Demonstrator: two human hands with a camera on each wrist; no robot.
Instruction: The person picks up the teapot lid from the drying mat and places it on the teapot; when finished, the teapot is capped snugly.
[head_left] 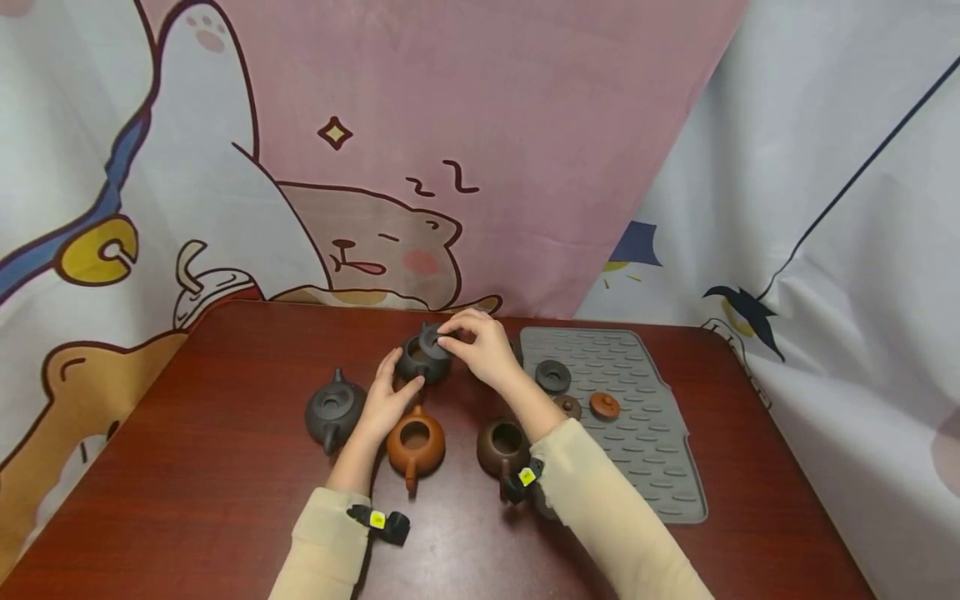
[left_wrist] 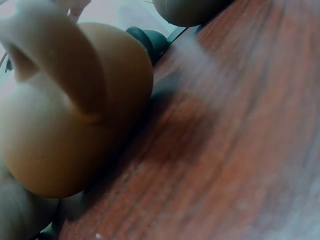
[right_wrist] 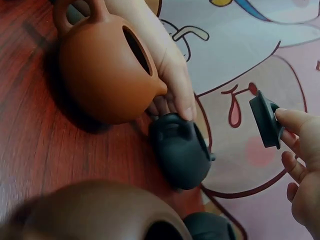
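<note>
From the head view, I had my right hand (head_left: 480,346) pinching a dark lid (head_left: 429,340) just above the black teapot (head_left: 422,360), my left hand (head_left: 390,398) steadying its body. One dark grey teapot (head_left: 334,410) at the left already wore its lid; the orange teapot (head_left: 416,443) and brown teapot (head_left: 504,446) stood open, with three lids on the grey mat (head_left: 660,467).

The left wrist view was filled by the blurred orange pot; I could not tell how my fingers lay.

In the right wrist view, fingers (right_wrist: 292,120) pinched the lid, clear of the opening.
</note>
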